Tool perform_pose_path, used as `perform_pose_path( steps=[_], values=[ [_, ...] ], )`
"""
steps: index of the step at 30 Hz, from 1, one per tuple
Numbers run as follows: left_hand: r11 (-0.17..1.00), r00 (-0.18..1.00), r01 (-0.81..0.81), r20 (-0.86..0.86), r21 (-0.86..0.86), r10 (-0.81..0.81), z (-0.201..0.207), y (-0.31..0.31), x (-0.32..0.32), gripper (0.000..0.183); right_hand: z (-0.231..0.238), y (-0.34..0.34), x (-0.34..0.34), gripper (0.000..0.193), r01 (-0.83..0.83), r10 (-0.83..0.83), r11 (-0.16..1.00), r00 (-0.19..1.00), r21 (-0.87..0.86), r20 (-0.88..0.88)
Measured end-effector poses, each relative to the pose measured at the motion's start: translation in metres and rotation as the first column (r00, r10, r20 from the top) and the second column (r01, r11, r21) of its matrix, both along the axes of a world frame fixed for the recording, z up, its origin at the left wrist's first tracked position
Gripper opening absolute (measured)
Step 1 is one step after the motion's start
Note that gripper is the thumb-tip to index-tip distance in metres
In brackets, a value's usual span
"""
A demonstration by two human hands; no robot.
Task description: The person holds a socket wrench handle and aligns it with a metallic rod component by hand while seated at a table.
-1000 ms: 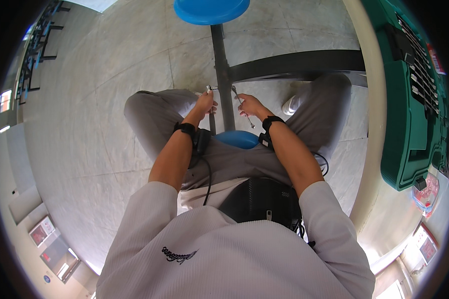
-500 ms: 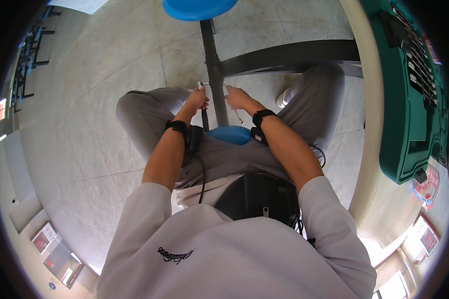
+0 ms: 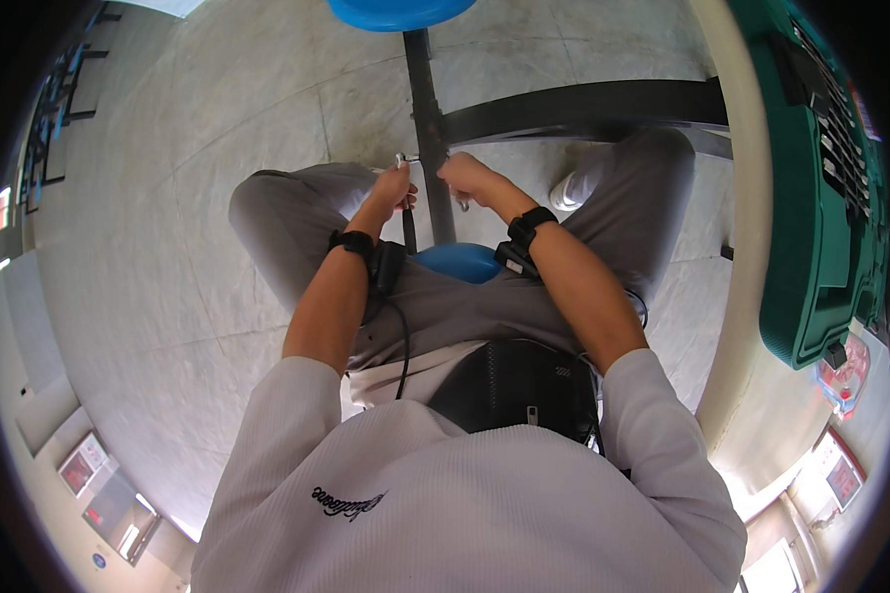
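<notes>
My left hand (image 3: pixel 394 188) is closed around a ratchet wrench (image 3: pixel 409 227) on the left side of a black metal bar (image 3: pixel 426 104). Its chrome head shows above the fingers, and a thin shank reaches from it to the bar. Across the bar, my right hand (image 3: pixel 468 178) is closed on a wrench (image 3: pixel 464 206). Only a silver end sticks out below that hand; the other end is hidden by the fingers. A blue round seat (image 3: pixel 460 263) lies at the bar's near end, between my thighs, and another blue seat (image 3: pixel 402 10) is at its far end.
A curved black beam (image 3: pixel 583 107) runs rightward from the bar. At the right, an open green tool case (image 3: pixel 791 306) with several wrenches rests on a pale tabletop (image 3: pixel 737 395). My bent legs flank the bar on a grey tiled floor (image 3: pixel 168 277).
My right hand has shifted slightly up and toward the bar. The wrench's visible end has swung up closer to that hand. My left hand keeps its grip beside the bar.
</notes>
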State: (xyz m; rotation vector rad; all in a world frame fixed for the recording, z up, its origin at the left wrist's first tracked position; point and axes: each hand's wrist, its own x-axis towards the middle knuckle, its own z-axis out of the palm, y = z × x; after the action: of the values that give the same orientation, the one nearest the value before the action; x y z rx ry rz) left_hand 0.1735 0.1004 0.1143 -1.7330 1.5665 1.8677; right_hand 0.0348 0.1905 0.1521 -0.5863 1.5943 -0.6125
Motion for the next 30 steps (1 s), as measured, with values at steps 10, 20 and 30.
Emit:
perform_pose_path(
  steps=[10, 20, 30],
  values=[
    [0.997, 0.996, -0.079, -0.045, 0.011, 0.080, 0.001, 0.002, -0.006, 0.038, 0.000, -0.002, -0.011, 0.019, 0.506, -0.647, 0.758, 0.501, 0.412, 0.574],
    [0.991, 0.990, -0.136, -0.042, -0.011, 0.135, 0.003, 0.003, -0.004, 0.040, -0.016, 0.034, 0.011, 0.029, 0.351, -0.380, 0.914, 0.917, 0.206, 0.124],
    [0.994, 0.993, -0.112, -0.046, -0.011, 0.111, 0.005, 0.003, -0.005, 0.043, -0.030, 0.040, 0.008, 0.037, 0.169, -0.187, 0.979, 0.968, 0.116, 0.169]
  ],
)
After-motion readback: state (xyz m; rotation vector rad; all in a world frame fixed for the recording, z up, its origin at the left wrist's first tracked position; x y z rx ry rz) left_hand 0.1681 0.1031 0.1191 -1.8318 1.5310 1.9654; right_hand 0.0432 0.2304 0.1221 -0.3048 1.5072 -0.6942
